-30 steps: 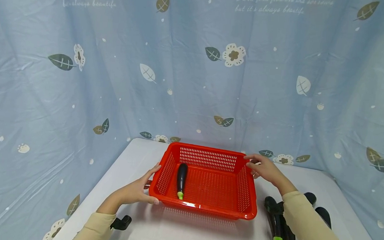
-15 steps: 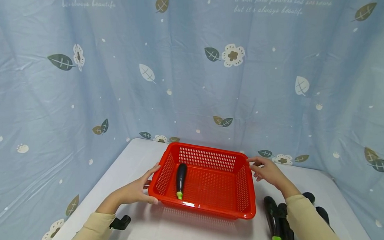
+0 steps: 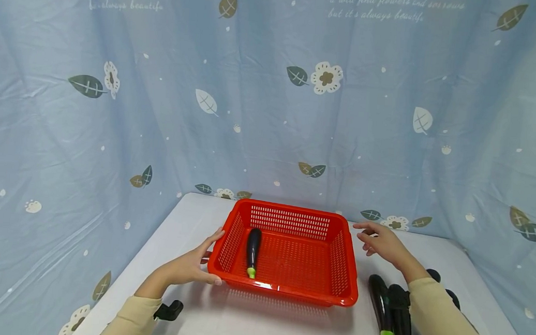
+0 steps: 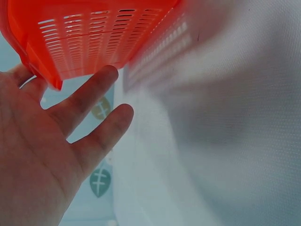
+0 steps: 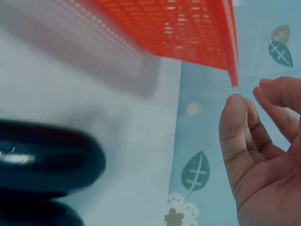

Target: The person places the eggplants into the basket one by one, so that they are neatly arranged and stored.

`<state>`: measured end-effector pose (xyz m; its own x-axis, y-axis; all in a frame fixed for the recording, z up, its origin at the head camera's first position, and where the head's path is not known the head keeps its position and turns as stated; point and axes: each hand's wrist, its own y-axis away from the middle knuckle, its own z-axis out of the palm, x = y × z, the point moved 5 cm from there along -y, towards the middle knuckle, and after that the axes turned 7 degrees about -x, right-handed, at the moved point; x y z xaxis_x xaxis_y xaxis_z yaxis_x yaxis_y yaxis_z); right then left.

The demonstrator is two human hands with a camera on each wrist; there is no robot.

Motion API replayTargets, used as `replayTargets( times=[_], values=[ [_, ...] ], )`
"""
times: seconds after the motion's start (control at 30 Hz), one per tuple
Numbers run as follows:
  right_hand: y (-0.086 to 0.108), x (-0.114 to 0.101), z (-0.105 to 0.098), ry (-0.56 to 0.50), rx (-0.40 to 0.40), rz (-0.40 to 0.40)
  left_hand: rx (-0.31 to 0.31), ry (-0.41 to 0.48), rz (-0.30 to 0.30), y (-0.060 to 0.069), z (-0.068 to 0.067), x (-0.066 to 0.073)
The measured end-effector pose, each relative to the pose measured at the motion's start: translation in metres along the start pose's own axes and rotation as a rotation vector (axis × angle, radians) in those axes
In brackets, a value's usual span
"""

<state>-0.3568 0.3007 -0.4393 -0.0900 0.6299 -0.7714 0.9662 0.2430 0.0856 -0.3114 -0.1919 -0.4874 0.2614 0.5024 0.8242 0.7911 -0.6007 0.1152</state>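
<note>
Sleeves: cream, the left sleeve (image 3: pixel 130 321) and the right sleeve (image 3: pixel 453 326) both reach in from the bottom edge; a black wrist mount (image 3: pixel 169 311) sticks out at the left cuff.
Eggplants on the right: one dark eggplant (image 3: pixel 381 310) and a second eggplant (image 3: pixel 402 322) lie side by side on the table, green caps toward the person; more show past the right sleeve, which covers too much of them to count.
Left hand (image 3: pixel 191 268): fingers spread around the left end of the basket, touching it, with the thumb at the near corner.
Red slotted basket (image 3: pixel 296 293): upright on the table, between the two hands.
Eggplant in the basket (image 3: pixel 253 249): lies lengthwise near the left wall, green cap by the near rim, dark rounded end pointing away.
Right hand (image 3: pixel 381 243): just beside the right rim and apart from it, fingers loosely bent, thumb and fingertips parted.
White table (image 3: pixel 219 325): its cover runs back to the curtain.
Blue curtain (image 3: pixel 272 110): hangs behind everything, printed with leaves, flowers and white script.
</note>
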Motion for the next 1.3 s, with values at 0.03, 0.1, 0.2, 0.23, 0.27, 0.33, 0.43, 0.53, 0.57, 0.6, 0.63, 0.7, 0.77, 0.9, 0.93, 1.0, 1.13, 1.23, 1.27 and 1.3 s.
replayTargets(
  times=[0.03,0.1,0.2,0.23,0.27,0.33,0.43,0.53,0.57,0.6,0.63,0.7,0.77,0.9,0.93,1.0,1.13,1.23,1.27,1.3],
  values=[
    [0.001,0.002,-0.001,0.0,0.003,0.003,0.0,0.0,0.001,0.0,0.0,0.0],
    [0.004,0.004,-0.003,-0.008,0.003,0.006,0.001,-0.001,-0.001,0.0,0.0,0.0],
    [0.009,0.007,-0.005,-0.011,-0.004,0.0,0.005,-0.003,-0.012,0.0,0.0,0.0],
    [0.011,0.008,-0.006,-0.016,0.0,0.006,0.007,-0.002,-0.015,0.0,0.0,0.0],
    [0.012,0.01,-0.006,-0.014,-0.001,0.005,0.006,-0.003,-0.018,0.0,0.0,-0.001],
    [0.015,0.013,-0.007,-0.012,0.002,0.012,0.004,-0.006,-0.016,-0.001,0.0,-0.001],
    [0.018,0.02,-0.007,0.001,0.009,0.036,0.0,-0.005,0.009,-0.001,0.001,0.0],
    [0.02,0.028,-0.007,0.017,0.018,0.061,-0.005,-0.002,0.028,-0.001,0.001,0.0],
    [0.02,0.03,-0.008,0.022,0.021,0.064,-0.005,0.003,0.031,-0.001,0.001,0.0],
    [0.021,0.032,-0.009,0.027,0.024,0.065,-0.005,0.004,0.03,-0.001,0.001,0.0],
    [0.022,0.034,-0.01,0.027,0.026,0.068,-0.005,0.007,0.024,-0.001,0.001,0.0],
    [0.024,0.037,-0.011,0.025,0.031,0.07,-0.006,0.011,0.017,-0.001,0.001,0.0],
    [0.027,0.038,-0.013,0.033,0.031,0.06,-0.005,0.016,0.007,-0.001,0.001,0.0],
    [0.035,0.043,-0.017,0.055,0.038,0.054,-0.007,0.02,-0.002,0.0,0.001,0.001],
    [0.037,0.044,-0.018,0.063,0.037,0.05,-0.007,0.022,-0.004,0.0,0.001,0.001],
    [0.04,0.047,-0.019,0.068,0.04,0.059,-0.007,0.022,-0.004,0.0,0.001,0.001],
    [0.044,0.053,-0.023,0.075,0.045,0.071,-0.007,0.023,-0.002,0.0,0.001,0.002],
    [0.047,0.055,-0.025,0.085,0.054,0.083,-0.008,0.023,0.005,0.0,0.001,0.002],
    [0.048,0.055,-0.026,0.089,0.056,0.082,-0.009,0.022,0.005,0.0,0.001,0.002],
    [0.05,0.056,-0.028,0.089,0.058,0.082,-0.008,0.021,0.0,0.0,0.001,0.001]
  ],
)
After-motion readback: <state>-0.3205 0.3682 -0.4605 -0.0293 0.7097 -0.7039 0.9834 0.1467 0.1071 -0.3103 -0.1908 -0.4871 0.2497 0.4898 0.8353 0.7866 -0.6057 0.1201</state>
